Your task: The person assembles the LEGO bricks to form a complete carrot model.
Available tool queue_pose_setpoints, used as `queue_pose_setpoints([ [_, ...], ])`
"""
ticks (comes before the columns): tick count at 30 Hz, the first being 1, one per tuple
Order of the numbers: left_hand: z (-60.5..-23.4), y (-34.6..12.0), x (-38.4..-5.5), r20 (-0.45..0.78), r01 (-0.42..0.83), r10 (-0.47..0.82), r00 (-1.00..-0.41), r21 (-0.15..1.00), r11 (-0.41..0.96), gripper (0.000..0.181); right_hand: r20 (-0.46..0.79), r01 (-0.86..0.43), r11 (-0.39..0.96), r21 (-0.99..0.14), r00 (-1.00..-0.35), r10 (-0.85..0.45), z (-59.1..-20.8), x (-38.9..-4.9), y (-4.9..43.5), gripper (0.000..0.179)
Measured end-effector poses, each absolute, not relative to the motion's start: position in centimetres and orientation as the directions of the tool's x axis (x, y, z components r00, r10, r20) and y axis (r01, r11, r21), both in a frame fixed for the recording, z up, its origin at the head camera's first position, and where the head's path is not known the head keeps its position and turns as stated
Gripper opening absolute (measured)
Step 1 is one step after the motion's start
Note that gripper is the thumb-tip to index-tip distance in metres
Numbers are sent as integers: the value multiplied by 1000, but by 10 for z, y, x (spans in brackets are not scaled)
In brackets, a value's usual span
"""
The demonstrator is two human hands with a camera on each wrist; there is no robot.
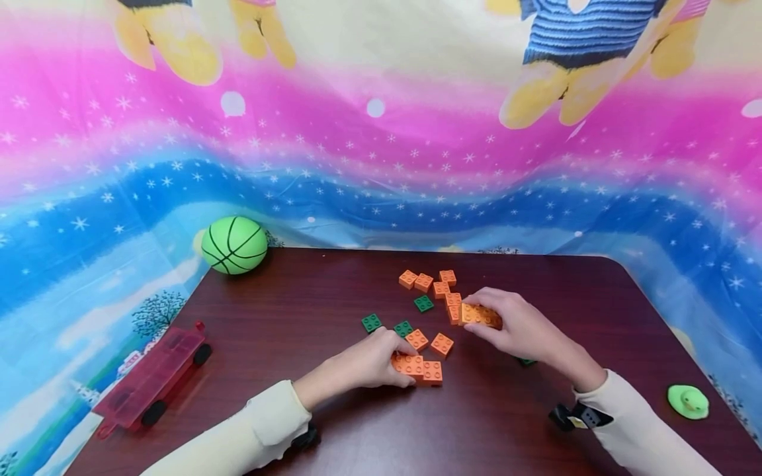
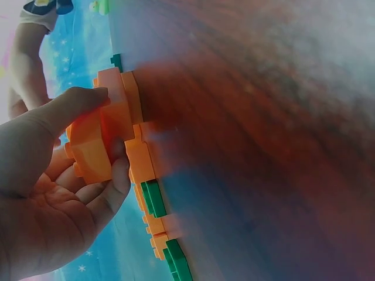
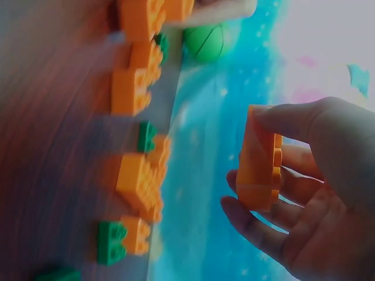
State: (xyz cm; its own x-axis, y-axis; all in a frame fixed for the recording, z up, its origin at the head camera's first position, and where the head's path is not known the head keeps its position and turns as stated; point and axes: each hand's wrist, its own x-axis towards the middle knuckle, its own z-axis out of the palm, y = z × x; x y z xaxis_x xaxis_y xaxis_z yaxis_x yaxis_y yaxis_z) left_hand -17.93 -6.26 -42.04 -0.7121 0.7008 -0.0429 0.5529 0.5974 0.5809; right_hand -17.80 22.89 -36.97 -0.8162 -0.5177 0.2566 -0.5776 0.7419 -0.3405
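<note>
My left hand (image 1: 372, 360) pinches an orange toy building brick (image 1: 407, 363) between thumb and fingers, low over the table. A smaller orange brick (image 1: 432, 373) adjoins its right end; whether the two are joined I cannot tell. My right hand (image 1: 524, 327) holds a long orange block (image 3: 256, 167) above the table, thumb on one side and fingers on the other, its studs facing the palm in the right wrist view. Several loose orange bricks (image 1: 442, 344) and green bricks (image 1: 371, 322) lie between and beyond the hands. Another green piece (image 1: 527, 361) is mostly hidden under the right hand.
A green ball (image 1: 235, 245) sits at the back left corner of the dark wooden table (image 1: 309, 291). A translucent red toy wagon (image 1: 155, 380) with black wheels is at the left edge. Near the right edge lies a green toy duck (image 1: 688, 402). A printed cloth (image 1: 381, 165) hangs behind.
</note>
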Motion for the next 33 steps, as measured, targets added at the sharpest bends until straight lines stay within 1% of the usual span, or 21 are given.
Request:
queue_pose_setpoints([
  [5,-422,-63,-179,-42,551,700,-712,585,595,39,238,-630,696,-344,-776,-585,-365,-169,218,36],
  [10,-421,-62,-180,-37,557,705,-708,585,590,38,195,-646,665,-375,-756,-625,-367,-165,211,35],
  [23,-421,-63,-181,-25,572,714,-699,580,580,38,81,-635,645,-425,-736,-672,-392,-164,194,31],
  [33,-421,-63,-182,-22,571,715,-699,585,576,36,46,-622,644,-445,-734,-677,-400,-162,188,32],
])
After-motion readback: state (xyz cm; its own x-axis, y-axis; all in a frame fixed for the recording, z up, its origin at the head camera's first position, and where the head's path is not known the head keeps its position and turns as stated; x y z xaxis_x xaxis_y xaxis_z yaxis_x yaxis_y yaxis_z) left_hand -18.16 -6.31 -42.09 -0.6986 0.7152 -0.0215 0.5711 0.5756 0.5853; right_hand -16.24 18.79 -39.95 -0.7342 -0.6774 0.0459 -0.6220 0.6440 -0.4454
